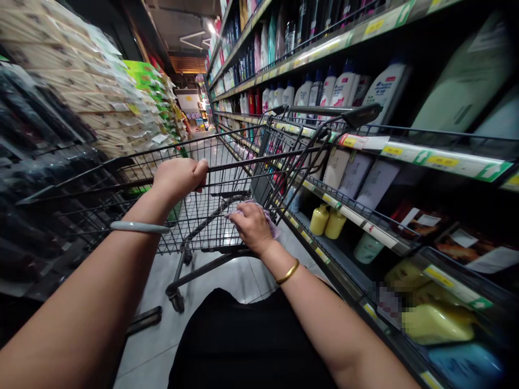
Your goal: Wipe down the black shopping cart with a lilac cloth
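Observation:
A black wire shopping cart point(211, 216) stands sideways in front of me, its handle end toward the shelves on the right. My left hand point(180, 175) is closed around the top rail of the cart's near side. Lower and to the right, my right hand point(253, 224) presses a crumpled pale purple cloth point(272, 224) against the mesh of that side. The fingers are bent over the cloth, and much of it is hidden under the palm. Floor tiles show through the cart's mesh.
Shelves of shampoo bottles point(344, 89) run along the right, with yellow pump bottles point(320, 219) on a lower tier. Hanging packaged goods point(81, 81) line the left. A cart wheel point(177, 301) rests on the tiled floor point(227, 275). The aisle extends ahead.

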A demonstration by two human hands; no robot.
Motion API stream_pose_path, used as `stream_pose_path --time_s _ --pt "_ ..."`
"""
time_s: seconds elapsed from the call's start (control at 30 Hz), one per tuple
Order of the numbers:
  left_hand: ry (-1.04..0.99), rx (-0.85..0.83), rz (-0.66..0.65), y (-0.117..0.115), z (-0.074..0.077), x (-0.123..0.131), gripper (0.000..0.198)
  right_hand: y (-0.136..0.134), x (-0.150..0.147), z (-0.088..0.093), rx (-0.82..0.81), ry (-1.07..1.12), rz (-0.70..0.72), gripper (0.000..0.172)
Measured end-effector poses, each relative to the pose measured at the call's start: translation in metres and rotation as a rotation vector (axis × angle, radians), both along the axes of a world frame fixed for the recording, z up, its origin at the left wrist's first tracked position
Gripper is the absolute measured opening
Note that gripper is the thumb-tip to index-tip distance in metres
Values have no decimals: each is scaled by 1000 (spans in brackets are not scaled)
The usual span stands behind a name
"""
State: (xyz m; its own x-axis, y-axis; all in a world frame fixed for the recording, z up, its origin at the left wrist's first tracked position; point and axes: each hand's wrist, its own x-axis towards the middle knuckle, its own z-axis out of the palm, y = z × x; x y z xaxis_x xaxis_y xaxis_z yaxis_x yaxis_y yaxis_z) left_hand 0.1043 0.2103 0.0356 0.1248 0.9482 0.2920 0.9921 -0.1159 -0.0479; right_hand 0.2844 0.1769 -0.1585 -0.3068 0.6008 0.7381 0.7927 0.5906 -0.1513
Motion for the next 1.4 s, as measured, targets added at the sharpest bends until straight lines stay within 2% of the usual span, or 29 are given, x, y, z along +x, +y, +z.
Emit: stream_pose_path --time_s 0.1,0.17,0.27,0.37,0.47,0.6,0.77,0.87,1.0,1.07,1.2,1.27,1.4 --pt "3 0 -4 -2 0 -2 72 -3 1 6 82 69 7 27" --pt "4 2 -6 -4 0 -3 72 -2 -5 1 77 53 22 29" --pt "7 9 -1 -4 -1 -3 75 1 -22 -26 -71 -160 116 27" --pt "16 3 0 -4 -1 -3 77 4 -39 -50 -159 -328 231 13" --pt "21 0 -2 -6 -1 -3 78 6 -46 -49 -136 -313 238 15" --pt "20 15 -19 -9 -1 -2 77 9 -44 -42 -33 -216 155 26" --pt "14 24 13 -8 -2 0 76 9 -47 -64 -6 -372 280 16" --pt "16 34 24 -4 -5 1 77 9 -56 -60 21 -341 283 22" --pt "22 70 42 1 -9 3 78 13 -69 -45 70 -221 200 36" --pt "18 87 44 2 -10 5 76 15 -73 -50 32 -264 204 32" --pt "-17 68 31 0 -10 10 75 13 -81 -63 -21 -368 285 15" --pt "-28 67 16 -1 -10 13 75 13 -87 -58 -22 -353 280 17" --pt "-18 104 12 -3 -12 18 77 16 -94 -39 26 -230 227 34"
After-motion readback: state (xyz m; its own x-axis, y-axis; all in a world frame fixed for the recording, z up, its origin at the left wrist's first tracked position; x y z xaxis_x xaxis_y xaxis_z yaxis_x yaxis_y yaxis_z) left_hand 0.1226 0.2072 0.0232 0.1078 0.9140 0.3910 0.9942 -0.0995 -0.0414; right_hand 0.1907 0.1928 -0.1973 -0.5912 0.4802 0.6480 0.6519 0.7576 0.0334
